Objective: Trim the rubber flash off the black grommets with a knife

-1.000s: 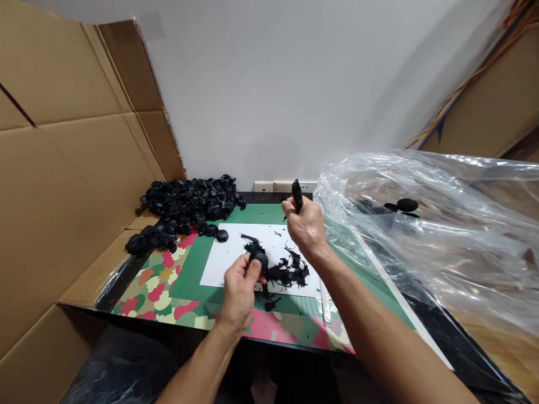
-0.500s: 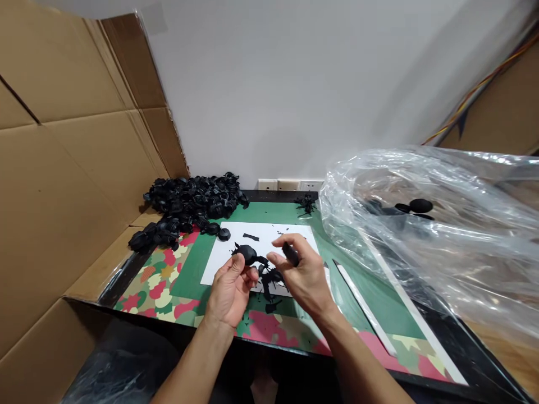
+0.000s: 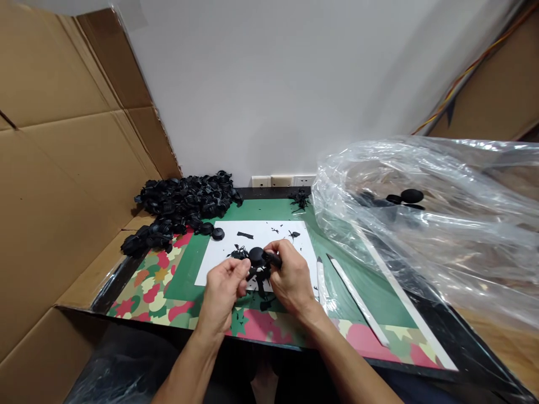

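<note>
My left hand is closed in a pinch at the lower left of a round black rubber piece; what its fingertips hold is too small to make out. On the other side, my right hand has its fingers closed round a black piece that touches or overlaps the round one. Both hands are over the white sheet. Black scraps lie between and below them, with more scraps just above my left hand.
A heap of black rubber pieces sits at the back left beside a cardboard wall. Two white-handled tools lie right of the sheet. A clear plastic bag with black discs covers the right side.
My right hand has come down and closed near the round piece. My left hand has shifted slightly left, its fingertips now at the piece's lower edge. The whole view has shifted a little.
</note>
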### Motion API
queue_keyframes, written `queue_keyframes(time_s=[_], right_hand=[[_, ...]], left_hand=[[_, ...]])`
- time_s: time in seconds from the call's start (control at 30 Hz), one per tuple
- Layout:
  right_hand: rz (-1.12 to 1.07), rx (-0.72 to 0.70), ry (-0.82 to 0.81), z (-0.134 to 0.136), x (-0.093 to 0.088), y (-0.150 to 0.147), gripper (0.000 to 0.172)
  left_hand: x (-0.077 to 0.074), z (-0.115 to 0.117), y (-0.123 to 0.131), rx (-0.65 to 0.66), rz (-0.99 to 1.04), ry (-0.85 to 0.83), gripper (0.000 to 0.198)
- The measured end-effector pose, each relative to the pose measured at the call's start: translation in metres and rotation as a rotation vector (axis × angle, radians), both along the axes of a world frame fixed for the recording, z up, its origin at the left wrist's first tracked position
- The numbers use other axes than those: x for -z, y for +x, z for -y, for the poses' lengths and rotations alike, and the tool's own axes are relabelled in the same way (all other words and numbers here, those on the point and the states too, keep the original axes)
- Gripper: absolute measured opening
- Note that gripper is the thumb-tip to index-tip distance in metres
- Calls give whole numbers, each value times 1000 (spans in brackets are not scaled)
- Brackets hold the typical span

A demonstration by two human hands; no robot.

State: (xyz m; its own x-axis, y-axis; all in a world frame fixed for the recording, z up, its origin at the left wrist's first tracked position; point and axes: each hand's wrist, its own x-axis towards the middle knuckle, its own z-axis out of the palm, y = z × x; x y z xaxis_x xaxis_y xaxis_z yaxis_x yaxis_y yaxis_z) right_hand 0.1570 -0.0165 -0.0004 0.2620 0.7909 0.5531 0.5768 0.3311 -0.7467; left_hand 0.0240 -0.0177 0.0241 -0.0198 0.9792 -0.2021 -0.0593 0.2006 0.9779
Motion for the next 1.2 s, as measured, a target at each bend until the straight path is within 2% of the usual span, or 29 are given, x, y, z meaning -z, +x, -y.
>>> queue_keyframes(time_s=[0.07, 0.1, 0.2, 0.23, 0.3, 0.37, 0.47, 0.6, 0.73, 0.9, 0.97, 1.03, 1.1, 1.13, 1.2], right_hand=[[14, -47, -69, -2, -1, 6, 17], [10, -85, -96, -2, -2, 8, 16], [-51, -217, -154, -1, -5, 10, 12], [-86, -253, -171, 0, -6, 11, 9], [-162, -316, -205, 2, -8, 11, 11], [-226, -366, -226, 5, -9, 11, 15], [-308, -383, -239, 5, -9, 12, 12], [-338, -375, -257, 3, -11, 12, 11], [-237, -320, -211, 4, -18, 9, 15], [-320, -250, -310, 4, -19, -8, 13], [-352, -208, -336, -3, -17, -9, 12], [-360, -120, -337, -13, -15, -2, 11], [-357, -6, -317, -24, -15, 14, 12], [-348, 27, -307, -29, -16, 23, 13], [-312, 29, -308, -33, -16, 38, 13]], left_hand=[[-5, -1, -5, -139, -272, 253, 33], [-8, -2, -6, -135, -377, 364, 32], [-15, -4, -5, 151, -536, 536, 34], [-15, -5, -4, 237, -542, 544, 30], [-14, -7, -2, 297, -510, 508, 22], [-11, -9, -1, 284, -445, 432, 21], [-5, -10, -1, 272, -337, 338, 24], [-2, -9, -1, 296, -288, 310, 24], [-2, -8, 1, 284, -392, 360, 15], [1, 5, 7, 36, -479, 542, 5], [5, 16, 9, 10, -483, 623, 8], [9, 27, 10, 69, -420, 660, 11], [12, 32, 9, 125, -269, 630, 13], [12, 31, 8, 96, -192, 581, 12], [11, 22, 5, 57, -29, 412, 26]])
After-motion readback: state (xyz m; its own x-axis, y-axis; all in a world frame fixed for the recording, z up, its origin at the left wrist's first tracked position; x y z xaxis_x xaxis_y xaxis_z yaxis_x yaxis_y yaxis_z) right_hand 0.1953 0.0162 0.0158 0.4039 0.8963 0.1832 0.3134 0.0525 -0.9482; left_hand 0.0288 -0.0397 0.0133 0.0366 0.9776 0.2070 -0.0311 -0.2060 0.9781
